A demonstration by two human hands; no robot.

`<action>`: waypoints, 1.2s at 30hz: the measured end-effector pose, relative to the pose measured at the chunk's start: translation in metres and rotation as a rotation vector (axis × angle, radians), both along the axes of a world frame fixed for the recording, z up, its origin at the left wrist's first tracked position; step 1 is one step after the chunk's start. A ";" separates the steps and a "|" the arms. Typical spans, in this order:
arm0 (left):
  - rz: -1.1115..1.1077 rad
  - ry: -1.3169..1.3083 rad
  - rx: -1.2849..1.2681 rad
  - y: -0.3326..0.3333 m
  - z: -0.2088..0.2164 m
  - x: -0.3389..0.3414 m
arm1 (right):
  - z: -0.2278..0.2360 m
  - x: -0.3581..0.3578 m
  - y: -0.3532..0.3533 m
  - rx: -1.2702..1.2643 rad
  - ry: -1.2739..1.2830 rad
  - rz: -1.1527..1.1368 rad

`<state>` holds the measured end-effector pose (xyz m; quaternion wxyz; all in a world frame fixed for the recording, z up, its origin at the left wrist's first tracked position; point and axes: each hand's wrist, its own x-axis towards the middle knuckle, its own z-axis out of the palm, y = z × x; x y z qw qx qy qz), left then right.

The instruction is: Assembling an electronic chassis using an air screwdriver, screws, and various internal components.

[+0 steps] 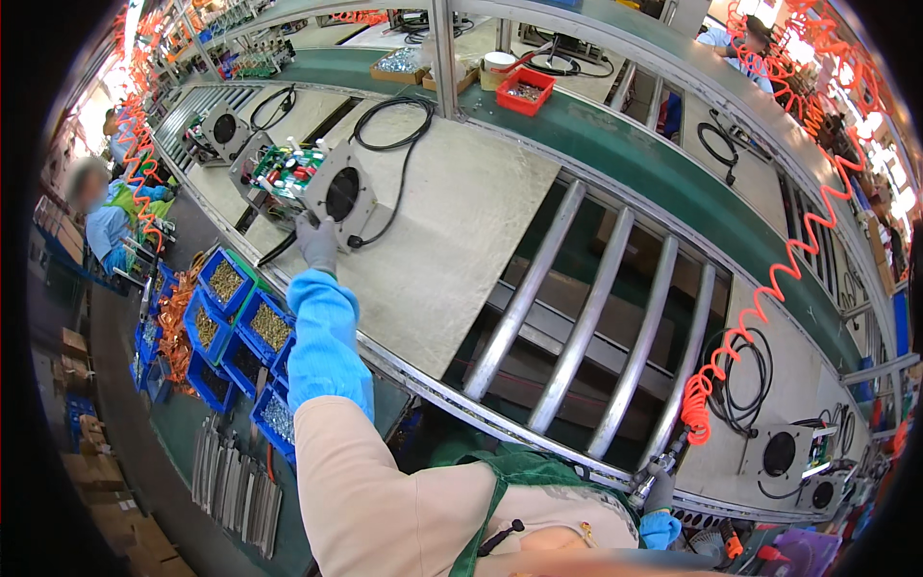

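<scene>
Gloves cover both hands, grey and soft-looking, with puffy blue sleeve covers behind them. The left hand (317, 243) reaches far out and its grip is closed on the lower edge of a grey metal box with a round black fan hole (343, 195). The box stands at the far left end of a flat, pale board (452, 231) on the worktop, and a green circuit board (288, 171) with small bumpy parts shows at its open side. A thin black cable (399, 144) curls in a loop from the box across the board. The right hand (659, 489) is low by the near rail, its grip wrapped round a shiny silver tool (646, 483) joined to a springy orange coiled hose (769, 288). Between the hands lie smooth, round metal rollers (577, 317) set side by side. Blue plastic bins (240, 317) of small gold and silver screws sit below the left arm. A red tray (525, 91) of tiny parts rests across the green belt (654, 183). More fan boxes (781, 452) wait at the right.
</scene>
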<state>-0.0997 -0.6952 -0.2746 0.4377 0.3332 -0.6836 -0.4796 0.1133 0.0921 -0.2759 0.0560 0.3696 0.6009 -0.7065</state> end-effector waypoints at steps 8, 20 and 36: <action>-0.203 -0.004 -0.070 0.180 0.034 0.027 | 0.012 0.003 -0.011 0.061 0.014 -0.021; -0.791 -0.085 0.038 0.367 0.051 0.092 | 0.011 0.007 -0.013 0.036 0.107 0.032; -1.576 -0.115 -0.272 0.468 0.075 0.135 | 0.017 -0.124 -0.070 -0.044 0.135 0.222</action>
